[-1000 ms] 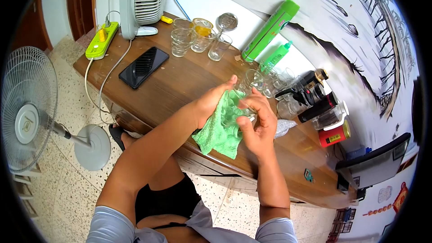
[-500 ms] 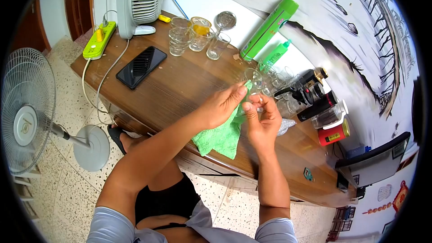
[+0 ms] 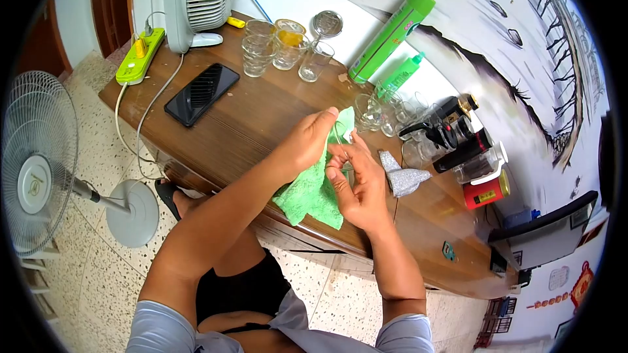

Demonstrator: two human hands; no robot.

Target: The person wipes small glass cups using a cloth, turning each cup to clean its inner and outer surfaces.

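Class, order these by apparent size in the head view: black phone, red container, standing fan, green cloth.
1. Standing fan
2. Green cloth, partly covered
3. Black phone
4. Red container

A black rectangular smartphone (image 3: pixel 201 95) lies on the brown wooden worktop (image 3: pixel 261 117), near a lime-green plastic power strip (image 3: pixel 134 68); a grey round-headed pedestal fan (image 3: pixel 36 183) stands on the speckled floor (image 3: pixel 85 287); farther back stands a tall green cylindrical can (image 3: pixel 391 38).
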